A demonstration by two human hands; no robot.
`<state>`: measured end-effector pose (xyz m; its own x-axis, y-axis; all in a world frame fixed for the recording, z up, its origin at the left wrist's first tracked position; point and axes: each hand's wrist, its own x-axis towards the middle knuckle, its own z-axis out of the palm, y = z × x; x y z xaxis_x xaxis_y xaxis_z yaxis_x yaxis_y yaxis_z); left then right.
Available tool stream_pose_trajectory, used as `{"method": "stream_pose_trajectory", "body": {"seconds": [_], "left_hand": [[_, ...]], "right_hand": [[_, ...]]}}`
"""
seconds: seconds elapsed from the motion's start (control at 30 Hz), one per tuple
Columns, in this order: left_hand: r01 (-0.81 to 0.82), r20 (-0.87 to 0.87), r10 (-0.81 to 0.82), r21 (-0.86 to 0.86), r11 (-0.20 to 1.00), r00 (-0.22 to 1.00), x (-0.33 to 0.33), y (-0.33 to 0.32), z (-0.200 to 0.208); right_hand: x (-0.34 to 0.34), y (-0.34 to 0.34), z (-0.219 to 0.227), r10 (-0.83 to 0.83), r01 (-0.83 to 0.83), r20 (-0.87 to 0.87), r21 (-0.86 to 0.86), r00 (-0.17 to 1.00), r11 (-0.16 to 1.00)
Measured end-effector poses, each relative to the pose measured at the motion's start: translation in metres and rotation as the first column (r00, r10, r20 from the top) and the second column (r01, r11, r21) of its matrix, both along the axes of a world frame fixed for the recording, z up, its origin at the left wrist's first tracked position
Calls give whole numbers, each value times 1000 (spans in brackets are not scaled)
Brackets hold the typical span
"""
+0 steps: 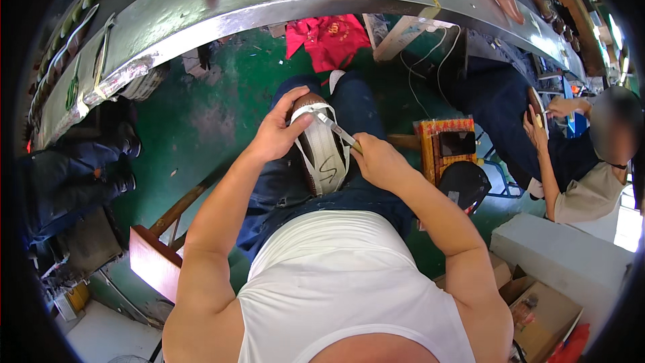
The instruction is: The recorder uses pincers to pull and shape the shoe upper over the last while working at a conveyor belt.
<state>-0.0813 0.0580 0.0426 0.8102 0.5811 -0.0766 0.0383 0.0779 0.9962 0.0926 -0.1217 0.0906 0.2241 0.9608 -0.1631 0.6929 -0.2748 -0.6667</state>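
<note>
You've got the brown leather shoe (326, 161) sole-up on your lap, toe away from you, roughly btwn your thighs. L hand (279, 128) is wrapped round the toe end: fingers over the outer side, thumb on the pale sole side. R hand (381, 158) has its fingers curled tight round the handle of a metal hand tool (339, 131); its head sits at the toe end of the sole, just beside your L thumb. Can't tell if it's a blade or pincers.

To do it well, I'd say: brace the shoe firmly vs. your thighs so it can't roll, work in short controlled strokes, follow the white edging & don't dig into the leather. Main risk, imo, is a slip toward that thumb, so shift it back from the tool head, out of line. Keep R wrist low & steady.

Containers: the cardboard box (564, 306), lower R by your elbow side, has its top open; there's a small clear-wrapped, reddish-brown bundle (527, 310) in it, contents too blurry to ID. Box's darker far part: can't tell what's in there.
</note>
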Motion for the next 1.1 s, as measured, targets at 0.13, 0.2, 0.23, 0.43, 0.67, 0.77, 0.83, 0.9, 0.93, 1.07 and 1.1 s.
{"method": "stream_pose_trajectory", "body": {"seconds": [0.13,0.2,0.23,0.43,0.67,0.77,0.83,0.9,0.93,1.07,1.1], "left_hand": [[-86,-39,90,88,992,995,4,-3,1],[-101,-86,106,55,993,991,8,0,-3],[-114,-136,117,27,993,984,10,0,-4],[-82,-99,89,74,994,991,8,-1,6],[63,-132,-61,9,998,989,-1,8,14],[225,20,-227,-254,941,974,-4,20,19],[87,-26,-98,-289,953,995,0,0,16],[-191,-85,175,-267,944,981,5,-18,-32],[-166,-248,133,-117,979,960,10,-29,-25],[-266,-315,232,-68,962,920,7,-71,-20],[-271,-335,207,-158,949,919,8,-79,-14]], "right_hand": [[-5,1,31,93,-71,95,-215,991,974],[-4,2,30,112,-92,92,-200,989,975],[-2,2,30,129,-111,86,-182,988,977],[16,-3,60,-43,-137,-464,-348,885,927],[7,24,15,107,-102,61,-72,992,992],[15,9,31,-139,-41,-446,-371,884,928],[9,-4,10,-139,59,-346,-232,928,971],[0,-7,-11,-185,176,-191,-63,964,982],[-3,-10,-31,-159,168,-187,34,970,985],[-8,-21,-32,-181,172,-244,-56,953,983],[-4,-29,-32,-205,193,-254,-70,945,979]]}}
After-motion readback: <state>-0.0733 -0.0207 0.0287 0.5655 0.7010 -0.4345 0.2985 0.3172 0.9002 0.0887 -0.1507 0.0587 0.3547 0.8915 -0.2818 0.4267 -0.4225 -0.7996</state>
